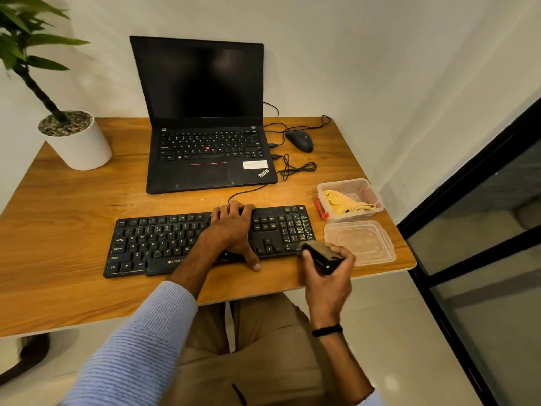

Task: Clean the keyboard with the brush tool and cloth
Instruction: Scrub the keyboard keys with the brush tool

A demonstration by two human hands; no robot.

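a: what sat at the upper left of the frame?
b: a potted plant [73, 142] in a white pot, on the far left corner of the wooden desk [64, 200]. right of it, at centre top, an open thinkpad laptop [205, 112] stood with a dark screen.

a: and the keyboard?
b: the black keyboard [152, 244] lay across the middle of the frame, just below the laptop, its cable running up toward the laptop's right side.

a: what was the left hand doing?
b: the left hand [234, 232] lay palm down across the keyboard's right-centre keys. it held the board, with fingertips hooked over the far edge and the thumb reaching past the near edge.

a: further right?
b: a black mouse [300, 140] sat at centre right near the top of the desk, with loose cables beside it. below that, a clear plastic container [371, 191] held the yellow cloth [347, 202]. its lid [360, 243] lay on the desk just below it, next to the keyboard's right end.

a: and the brush tool?
b: the right hand [328, 276] gripped the brush tool [322, 254], fingers wrapped around it, just off the keyboard's lower right corner and beside the lid. it was blurred, so i couldn't tell whether it touched the keys. a black band [327, 330] circled that wrist.
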